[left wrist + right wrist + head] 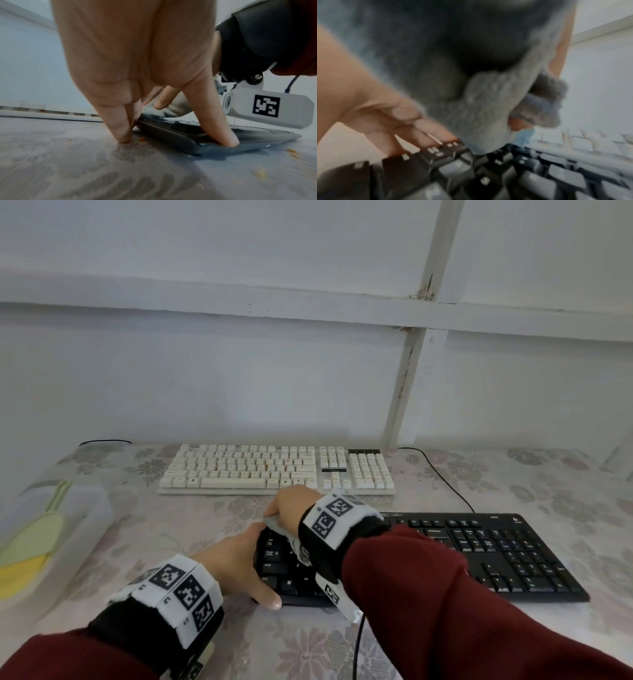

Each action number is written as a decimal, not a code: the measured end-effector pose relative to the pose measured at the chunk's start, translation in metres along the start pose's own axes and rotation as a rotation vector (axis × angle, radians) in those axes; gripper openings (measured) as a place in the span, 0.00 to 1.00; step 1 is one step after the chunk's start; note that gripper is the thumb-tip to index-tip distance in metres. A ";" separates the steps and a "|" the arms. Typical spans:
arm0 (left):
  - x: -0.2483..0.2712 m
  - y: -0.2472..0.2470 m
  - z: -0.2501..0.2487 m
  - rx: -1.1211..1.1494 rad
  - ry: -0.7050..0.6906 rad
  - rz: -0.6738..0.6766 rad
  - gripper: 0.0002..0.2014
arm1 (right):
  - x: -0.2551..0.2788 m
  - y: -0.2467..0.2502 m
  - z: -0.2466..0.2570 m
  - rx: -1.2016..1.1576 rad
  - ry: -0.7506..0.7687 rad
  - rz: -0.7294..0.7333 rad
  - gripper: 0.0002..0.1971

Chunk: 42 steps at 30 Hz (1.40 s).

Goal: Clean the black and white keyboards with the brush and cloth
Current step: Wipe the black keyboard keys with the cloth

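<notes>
The black keyboard (496,556) lies at the near right of the flowered tablecloth, the white keyboard (274,470) behind it. My right hand (291,505) grips a bunched grey cloth (274,523) and presses it on the black keyboard's top-left keys (530,175). In the right wrist view the cloth (479,108) fills most of the picture and hides my palm. My left hand (253,563) steadies the keyboard's left end with straight fingers. Its thumb (214,121) presses the front corner, and its fingertips (428,129) touch the far-left keys.
A clear plastic box (51,529) at the left table edge holds pale green and yellow items. A black cable (445,481) runs from the wall to the black keyboard. Orange crumbs (260,174) lie on the cloth near the keyboard's front. A white wall stands close behind.
</notes>
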State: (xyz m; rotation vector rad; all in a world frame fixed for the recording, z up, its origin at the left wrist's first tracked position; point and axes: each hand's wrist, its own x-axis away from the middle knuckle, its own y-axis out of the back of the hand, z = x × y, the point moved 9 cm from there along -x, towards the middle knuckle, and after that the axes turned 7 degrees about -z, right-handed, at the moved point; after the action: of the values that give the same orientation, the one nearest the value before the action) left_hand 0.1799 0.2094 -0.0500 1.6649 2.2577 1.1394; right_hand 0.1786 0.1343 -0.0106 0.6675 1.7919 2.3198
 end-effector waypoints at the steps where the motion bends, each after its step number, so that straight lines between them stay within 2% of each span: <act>1: 0.000 -0.001 0.001 0.002 0.001 0.007 0.51 | -0.002 -0.003 -0.002 0.018 -0.018 0.000 0.12; 3: -0.002 -0.002 0.006 0.017 0.004 0.025 0.63 | -0.002 -0.006 -0.010 0.020 -0.018 -0.043 0.14; 4: -0.003 -0.002 0.008 0.040 0.001 0.025 0.65 | -0.002 -0.007 -0.014 0.026 -0.021 -0.055 0.14; 7: -0.002 -0.003 0.005 0.079 -0.013 0.025 0.57 | 0.003 -0.008 -0.038 0.011 -0.134 -0.023 0.18; 10: -0.002 -0.002 0.009 0.032 0.008 0.009 0.63 | 0.019 -0.002 -0.057 -0.014 -0.185 -0.016 0.18; 13: -0.001 0.000 0.011 -0.022 0.042 -0.014 0.58 | 0.034 0.001 -0.084 0.048 -0.167 -0.022 0.11; 15: -0.002 0.000 0.013 -0.043 0.051 -0.020 0.57 | 0.048 0.006 -0.106 0.077 -0.183 -0.049 0.17; 18: -0.003 0.000 0.015 -0.063 0.065 -0.013 0.60 | 0.063 0.007 -0.130 0.075 -0.248 -0.029 0.13; 20: -0.003 -0.001 0.015 -0.051 0.061 -0.005 0.66 | 0.067 0.010 -0.141 0.103 -0.297 -0.015 0.14; 22: -0.003 -0.001 0.016 -0.047 0.056 -0.004 0.68 | 0.065 0.019 -0.141 0.146 -0.302 -0.028 0.16; 24: -0.003 0.000 0.016 -0.050 0.065 -0.009 0.65 | 0.056 0.024 -0.125 0.096 -0.266 -0.053 0.17; 27: -0.002 0.000 0.013 -0.053 0.060 -0.012 0.60 | 0.034 0.023 -0.074 -0.042 -0.125 -0.082 0.16; 29: -0.002 -0.001 0.010 -0.042 0.046 -0.009 0.55 | 0.018 0.015 -0.040 -0.080 -0.035 -0.059 0.16; 32: -0.003 -0.001 0.008 -0.051 0.033 -0.019 0.50 | 0.001 -0.004 -0.012 -0.035 0.017 0.019 0.17; 37: -0.005 0.000 0.011 -0.028 0.028 -0.023 0.56 | 0.008 -0.004 -0.029 -0.025 -0.064 -0.076 0.13; 39: -0.005 -0.001 0.012 -0.020 0.028 -0.009 0.62 | 0.021 -0.002 -0.044 -0.019 -0.080 -0.053 0.15; 42: -0.005 -0.001 0.016 0.001 0.039 0.001 0.69 | 0.033 0.002 -0.074 -0.021 -0.130 -0.059 0.12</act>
State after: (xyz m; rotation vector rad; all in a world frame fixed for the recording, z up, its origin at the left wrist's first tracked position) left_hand 0.1885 0.2130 -0.0633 1.6581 2.2808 1.1816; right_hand 0.1185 0.0799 -0.0148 0.7339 1.7055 2.1997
